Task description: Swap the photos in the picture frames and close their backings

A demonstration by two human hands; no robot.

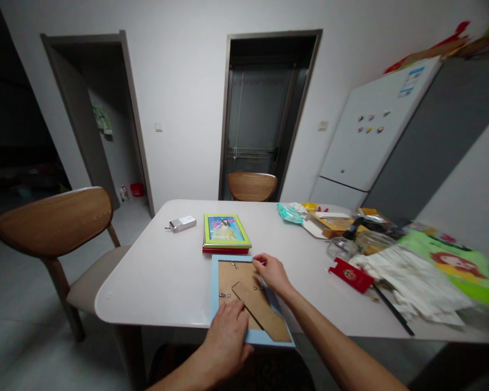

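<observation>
A light blue picture frame (214, 277) lies face down at the table's near edge, its lower end jutting past it. Its brown backing board (225, 273) carries small metal clips and a brown stand leg (264, 315) set at a slant. My left hand (227, 334) rests on the lower left of the frame, fingers bent on the backing near a clip and thumb by the bottom edge. My right hand (274, 274) has its fingers closed at the frame's upper right corner. Just beyond lies a yellow-green picture frame (227, 231) with a figure in a dress, on top of a red one (224, 251).
A small silver-white device (182, 224) lies on the white table (155, 282) at left. Crowding the right side are a red packet (351, 275), white cloth (411, 277), a black stick (395, 310), a clear jar (375, 243) and a green bag (452, 260). Wooden chairs (57, 220) stand around.
</observation>
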